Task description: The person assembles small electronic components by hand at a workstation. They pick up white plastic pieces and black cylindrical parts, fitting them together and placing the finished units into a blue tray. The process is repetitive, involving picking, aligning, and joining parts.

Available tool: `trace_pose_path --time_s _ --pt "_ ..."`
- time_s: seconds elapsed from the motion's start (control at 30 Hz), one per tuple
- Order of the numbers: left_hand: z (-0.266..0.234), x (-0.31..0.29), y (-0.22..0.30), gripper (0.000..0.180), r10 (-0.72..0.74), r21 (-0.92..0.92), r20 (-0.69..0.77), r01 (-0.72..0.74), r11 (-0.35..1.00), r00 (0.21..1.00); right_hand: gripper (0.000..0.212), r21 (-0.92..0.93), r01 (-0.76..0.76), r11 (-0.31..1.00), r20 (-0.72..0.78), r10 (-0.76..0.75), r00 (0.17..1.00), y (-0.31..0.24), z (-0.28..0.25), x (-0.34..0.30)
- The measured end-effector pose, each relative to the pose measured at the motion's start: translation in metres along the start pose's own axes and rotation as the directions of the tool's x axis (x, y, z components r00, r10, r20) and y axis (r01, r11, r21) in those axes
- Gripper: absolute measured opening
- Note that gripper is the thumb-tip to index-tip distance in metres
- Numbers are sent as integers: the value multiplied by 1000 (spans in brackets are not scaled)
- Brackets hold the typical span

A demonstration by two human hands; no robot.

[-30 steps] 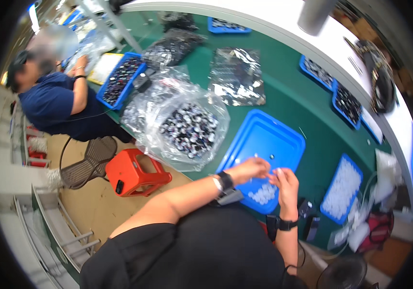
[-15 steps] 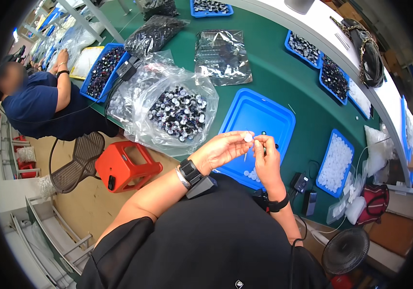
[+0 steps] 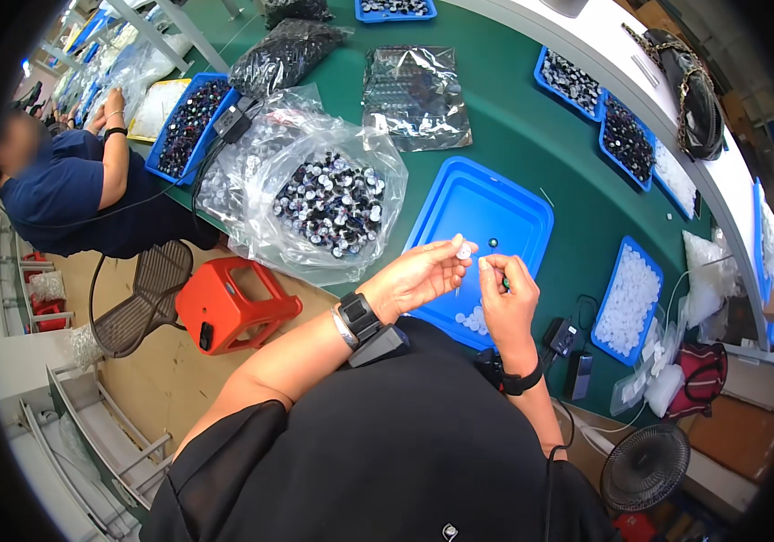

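My left hand (image 3: 416, 278) pinches a small clear round piece (image 3: 464, 251) between thumb and fingertips, above a blue tray (image 3: 436, 203). A thin pin-like bit points down below those fingers. Close on its right, my right hand (image 3: 510, 303) has its fingers curled together. A small dark green piece (image 3: 506, 284) shows in its curl; whatever the fingertips pinch is too small to make out. Inside the tray lie a dark round piece (image 3: 493, 242), beyond the hands, and several whitish round pieces (image 3: 470, 320) near its front edge, between my wrists.
An open clear bag (image 3: 333, 203) of dark-and-clear round pieces lies left of the tray. At right stands a blue tray of white pieces (image 3: 626, 303). A black plastic bag (image 3: 416, 98) lies beyond. A co-worker (image 3: 79, 181) sits far left, past a red stool (image 3: 233, 303).
My hands have moved slightly apart; the right fingertips have come away from the clear round piece, which stays in my left hand. The dark piece in the tray shows more fully.
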State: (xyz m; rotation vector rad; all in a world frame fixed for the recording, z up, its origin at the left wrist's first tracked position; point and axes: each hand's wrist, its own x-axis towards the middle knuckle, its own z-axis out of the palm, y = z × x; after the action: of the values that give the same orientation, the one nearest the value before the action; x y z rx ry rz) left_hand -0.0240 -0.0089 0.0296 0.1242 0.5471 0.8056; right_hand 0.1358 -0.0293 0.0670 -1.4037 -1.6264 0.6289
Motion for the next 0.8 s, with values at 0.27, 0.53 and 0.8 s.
trace_pose_path --time_s 0.27,0.53,0.8 --pt "1 6 -7 30 -63 -26 -21 63 998 998 3 -21 -5 1000 -2 5 1000 10 2 -1" --pt "0 5 -8 31 -52 3 -56 52 999 997 4 -46 -36 998 -2 36 999 10 1 -2" --pt "-2 4 -11 28 -46 31 -78 49 998 996 5 -84 8 996 34 -6 999 10 3 -4"
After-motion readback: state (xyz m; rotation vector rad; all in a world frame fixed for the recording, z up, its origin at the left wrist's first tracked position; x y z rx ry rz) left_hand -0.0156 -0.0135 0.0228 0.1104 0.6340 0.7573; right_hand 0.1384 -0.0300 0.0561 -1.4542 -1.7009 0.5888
